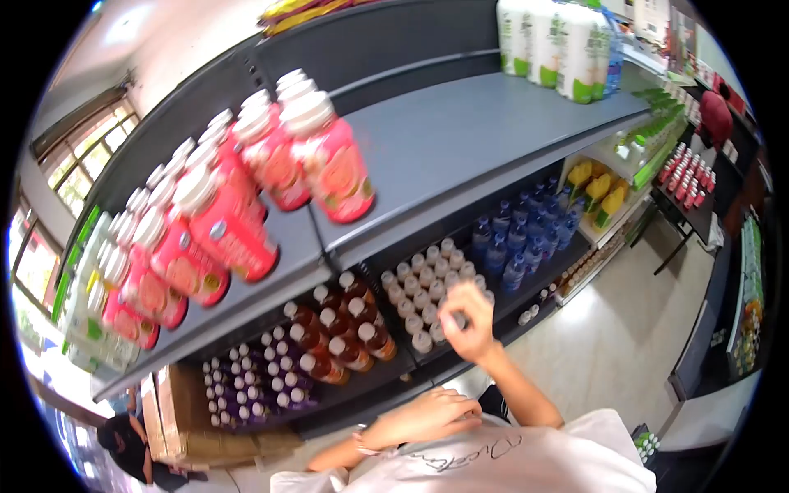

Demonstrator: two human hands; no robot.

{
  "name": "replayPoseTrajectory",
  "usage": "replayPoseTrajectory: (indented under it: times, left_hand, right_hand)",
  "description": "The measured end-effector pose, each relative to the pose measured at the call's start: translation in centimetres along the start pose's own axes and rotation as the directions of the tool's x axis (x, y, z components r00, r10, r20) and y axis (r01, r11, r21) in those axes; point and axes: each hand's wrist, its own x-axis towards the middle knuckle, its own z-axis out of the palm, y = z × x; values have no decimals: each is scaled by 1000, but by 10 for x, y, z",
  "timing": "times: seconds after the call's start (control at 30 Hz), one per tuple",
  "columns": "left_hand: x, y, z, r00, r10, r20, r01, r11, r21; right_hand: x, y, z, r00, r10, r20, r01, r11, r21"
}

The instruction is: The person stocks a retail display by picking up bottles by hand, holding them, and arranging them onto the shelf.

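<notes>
My left hand [427, 417] rests in front of the white shirt, its fingers bent and lying together; whether anything is under them is hidden. Raised before the lower shelf, my right hand [470, 320] has its thumb and fingers curled into a ring, with nothing visible between them. Neither hand touches the bottles. Pink bottles with white caps [234, 234] stand in rows on the upper grey shelf [444, 140], at the left. Below, white-capped small bottles [419, 287] are behind my right hand, beside brown bottles [333, 329].
White and green bottles [546, 49] stand at the upper shelf's far end. Blue bottles [526, 238] and purple bottles [255, 378] fill parts of the lower shelf. A cardboard box [185, 419] is at lower left. One person [123, 444] is beyond it; another [715, 119] stands near a table [690, 209].
</notes>
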Motion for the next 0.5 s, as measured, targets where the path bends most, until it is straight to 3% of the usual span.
replayPoseTrajectory:
  times: [0.03, 0.07, 0.1, 0.13, 0.17, 0.2, 0.23, 0.27, 0.3, 0.33, 0.4, 0.5]
  left_hand:
    - [19, -26, 21, 995, -75, 66, 78, 996, -51]
    - [35, -46, 42, 979, -143, 147, 158, 982, -101]
    - [49, -60, 64, 976, -165, 144, 203, 930, -306]
    - [63, -78, 90, 969, -192, 157, 245, 835, -493]
    - [76, -113, 134, 971, -196, 134, 224, 569, -791]
    - [92, -131, 151, 950, -300, 92, 207, 377, -903]
    - [103, -159, 181, 883, -430, 191, 258, 102, -961]
    - [105, -198, 223, 740, -547, 392, 262, -303, -916]
    - [98, -246, 273, 518, -603, 607, 6, -707, -707]
    - [94, -284, 298, 349, -622, 701, -258, -783, -567]
    - [130, -273, 279, 412, -652, 637, -153, -739, -656]
    - [200, -249, 248, 346, -649, 678, -30, -730, -683]
  right_hand:
    - [-29, 10, -11, 972, 233, 19, -234, 971, 58]
    - [-57, 13, -23, 772, 630, 77, -626, 734, 264]
    - [-72, 12, -39, 625, 780, 41, -730, 565, 385]
    - [-81, 9, -54, 563, 824, -64, -724, 529, 444]
    - [-84, 0, -70, 489, 866, -100, -703, 460, 542]
    - [-84, -12, -86, 407, 905, -123, -666, 386, 638]
    - [-86, -20, -101, 360, 921, -150, -643, 361, 676]
    - [-87, -29, -114, 312, 934, -173, -611, 337, 716]
    - [-85, -38, -127, 329, 924, -196, -591, 363, 721]
    - [-88, -42, -138, 331, 920, -207, -595, 374, 711]
    - [-93, -43, -170, 362, 904, -226, -611, 413, 675]
    - [-99, -23, -218, 343, 896, -282, -699, 444, 561]
